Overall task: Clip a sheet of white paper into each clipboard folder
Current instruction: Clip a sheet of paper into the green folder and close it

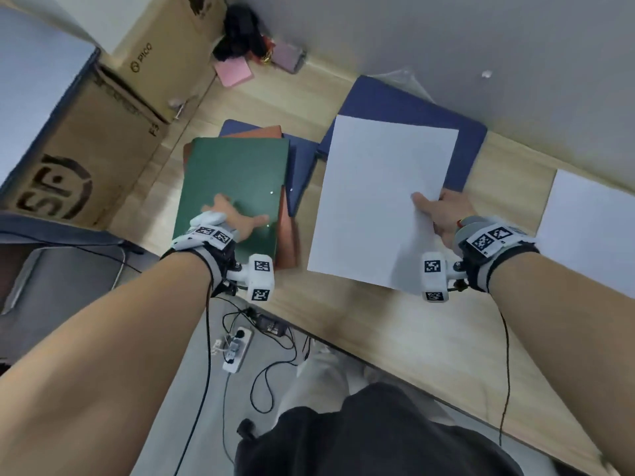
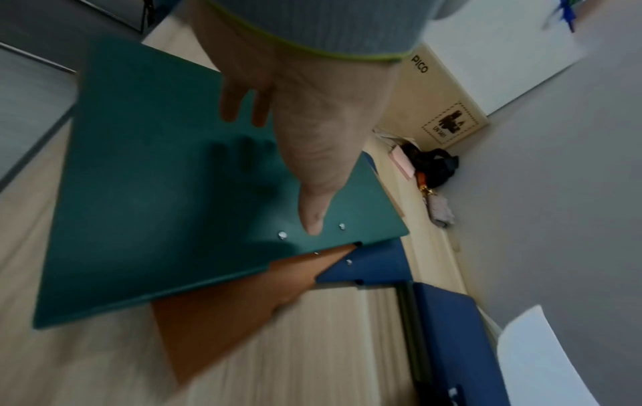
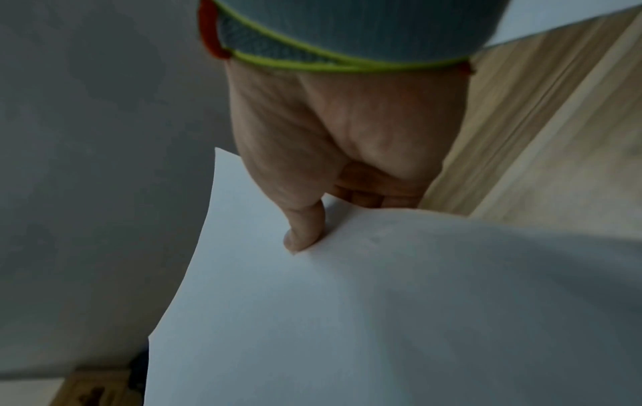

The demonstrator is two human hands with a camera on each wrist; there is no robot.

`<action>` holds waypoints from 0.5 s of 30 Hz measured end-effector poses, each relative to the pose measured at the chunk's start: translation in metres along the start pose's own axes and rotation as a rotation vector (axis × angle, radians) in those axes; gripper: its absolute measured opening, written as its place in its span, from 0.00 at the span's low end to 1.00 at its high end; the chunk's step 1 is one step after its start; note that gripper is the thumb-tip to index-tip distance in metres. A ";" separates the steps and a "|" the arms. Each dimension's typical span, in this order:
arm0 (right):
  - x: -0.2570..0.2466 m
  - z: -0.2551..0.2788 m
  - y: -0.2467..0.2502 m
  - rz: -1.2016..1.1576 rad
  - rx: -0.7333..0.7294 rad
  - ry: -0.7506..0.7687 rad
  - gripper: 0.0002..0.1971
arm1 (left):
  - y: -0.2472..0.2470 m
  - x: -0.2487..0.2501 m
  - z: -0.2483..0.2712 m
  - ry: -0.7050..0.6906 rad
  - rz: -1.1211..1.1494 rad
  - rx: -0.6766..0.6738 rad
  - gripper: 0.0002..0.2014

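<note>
A green clipboard folder [image 1: 237,180] [image 2: 166,175] lies closed on top of a brown folder [image 1: 287,235] [image 2: 222,316] and a blue folder [image 1: 302,170] [image 2: 371,266] at the table's left. My left hand [image 1: 233,218] [image 2: 302,137] hovers spread and open just over the green cover. My right hand [image 1: 439,214] [image 3: 333,170] pinches a sheet of white paper [image 1: 381,201] [image 3: 382,316] at its right edge, thumb on top, fingers beneath. The sheet hangs above a blue folder [image 1: 412,108] lying by the wall.
A stack of white paper [image 1: 594,221] lies at the table's right. Cardboard boxes [image 1: 103,139] stand to the left, a pink pad [image 1: 233,72] and black items at the back. Cables and a power strip [image 1: 237,348] lie on the floor below the table edge.
</note>
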State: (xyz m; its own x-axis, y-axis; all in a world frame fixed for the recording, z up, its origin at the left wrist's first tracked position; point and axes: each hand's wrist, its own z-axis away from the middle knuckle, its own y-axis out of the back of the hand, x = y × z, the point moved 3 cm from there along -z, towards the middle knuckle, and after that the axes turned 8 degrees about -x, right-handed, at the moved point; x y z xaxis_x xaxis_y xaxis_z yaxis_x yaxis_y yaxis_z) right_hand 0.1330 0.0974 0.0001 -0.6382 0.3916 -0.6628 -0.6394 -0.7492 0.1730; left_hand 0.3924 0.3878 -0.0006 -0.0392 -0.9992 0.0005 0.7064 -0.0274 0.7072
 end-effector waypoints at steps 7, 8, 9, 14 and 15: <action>0.008 -0.023 -0.050 0.116 -0.055 -0.074 0.10 | -0.025 0.011 -0.009 -0.036 -0.066 -0.054 0.66; 0.008 -0.025 -0.053 0.145 -0.057 -0.081 0.10 | -0.026 0.014 -0.012 -0.024 -0.066 -0.049 0.63; 0.009 -0.027 -0.054 0.160 -0.056 -0.089 0.09 | -0.025 0.018 -0.014 -0.016 -0.064 -0.044 0.60; 0.020 -0.029 -0.047 0.135 -0.037 -0.119 0.08 | -0.022 0.027 -0.019 -0.036 -0.142 -0.062 0.59; 0.024 -0.029 -0.044 0.128 -0.030 -0.124 0.09 | -0.020 0.030 -0.016 -0.047 -0.178 -0.063 0.60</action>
State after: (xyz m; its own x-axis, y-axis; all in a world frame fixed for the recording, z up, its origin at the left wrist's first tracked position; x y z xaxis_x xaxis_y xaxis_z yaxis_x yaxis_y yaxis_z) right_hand 0.1580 0.1245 -0.0443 -0.7627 0.3532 -0.5418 -0.5375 -0.8120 0.2272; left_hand 0.3886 0.3577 -0.0260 -0.1991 -0.9761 -0.0867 0.7284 -0.2066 0.6533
